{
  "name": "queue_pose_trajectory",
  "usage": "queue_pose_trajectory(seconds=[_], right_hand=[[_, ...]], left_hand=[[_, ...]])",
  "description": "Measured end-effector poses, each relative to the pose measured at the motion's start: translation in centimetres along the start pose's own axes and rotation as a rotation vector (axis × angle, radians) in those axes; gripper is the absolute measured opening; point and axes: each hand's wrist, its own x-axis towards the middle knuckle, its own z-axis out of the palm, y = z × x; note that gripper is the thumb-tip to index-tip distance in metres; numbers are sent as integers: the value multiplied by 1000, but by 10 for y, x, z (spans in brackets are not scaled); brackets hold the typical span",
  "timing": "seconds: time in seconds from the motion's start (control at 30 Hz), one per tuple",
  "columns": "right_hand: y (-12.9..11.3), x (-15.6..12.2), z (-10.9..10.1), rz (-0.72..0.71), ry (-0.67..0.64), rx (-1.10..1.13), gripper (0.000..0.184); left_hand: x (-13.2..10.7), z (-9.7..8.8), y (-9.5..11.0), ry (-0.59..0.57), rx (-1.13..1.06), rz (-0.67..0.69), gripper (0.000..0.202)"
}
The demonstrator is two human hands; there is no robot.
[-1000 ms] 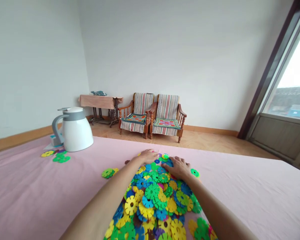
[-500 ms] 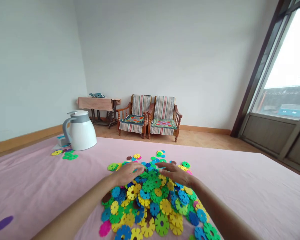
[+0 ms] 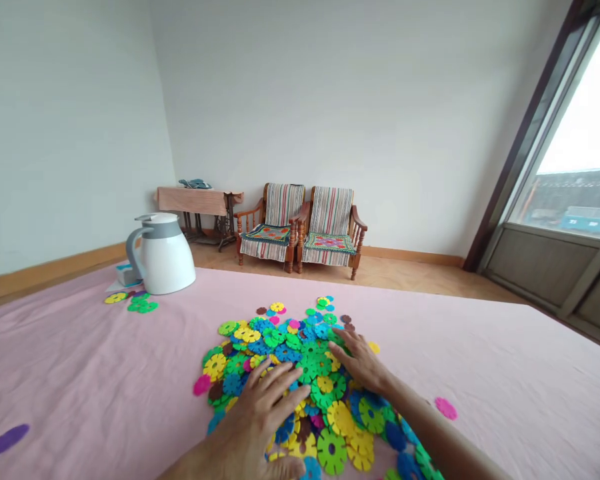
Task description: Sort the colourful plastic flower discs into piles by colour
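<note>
A heap of flat plastic flower-shaped discs [image 3: 300,353] in green, yellow, blue and pink lies on the pink cloth [image 3: 480,373] in front of me. My left hand [image 3: 265,407] rests flat on the near left part of the heap, fingers spread. My right hand [image 3: 363,363] lies on the right side of the heap, fingers stretched out over green and yellow discs. Neither hand holds a disc.
A white jug with a grey handle [image 3: 163,253] stands at the far left of the cloth, with a few loose discs [image 3: 133,303] beside it. A purple disc [image 3: 7,440] and a pink disc [image 3: 446,408] lie apart. Two wooden chairs [image 3: 300,230] stand by the far wall.
Both hands have drawn back toward me across the heap, the left one furthest. The discs are spread wider and flatter than before.
</note>
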Motion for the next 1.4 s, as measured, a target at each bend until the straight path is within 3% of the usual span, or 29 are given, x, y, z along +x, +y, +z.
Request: queue_pose_trajectory(seconds=[0.1,0.2,0.27,0.4,0.47,0.57,0.73,0.87,0.97,1.07,1.17,1.23,1.3,1.4], right_hand=[[-29,3,-1,-105,-135,175,61],[-36,31,-7,-104,-99,139,56],[-29,61,-6,-11,6,11,55],[-3,119,7,120,60,-96,62],[6,135,15,150,42,-131,61],[9,136,26,122,-13,-166,53],[-12,90,23,-39,-111,-166,48],[-23,34,-13,-162,-181,-46,52],[0,-10,-47,-115,-78,115,54],[50,-55,-68,144,193,-8,57],[96,-97,-67,320,234,-213,64],[106,-117,-59,339,215,-284,67],[98,-127,-47,304,197,-301,68],[63,-125,-29,191,165,-242,66]], left_hand=[[-1,0,0,28,26,15,75],[-3,5,-4,57,53,4,74],[-4,15,-10,85,76,63,71],[-5,44,-28,160,148,203,59],[-5,52,-33,163,168,205,53],[-4,46,-30,133,158,192,54],[-2,14,-11,41,80,109,69],[-4,-2,0,81,6,70,68],[-4,-10,12,86,-15,145,65],[1,-14,35,20,-22,360,52],[12,-8,63,16,1,575,32],[21,1,79,6,15,629,28],[31,12,90,-18,33,656,29],[45,23,97,-17,32,672,32]])
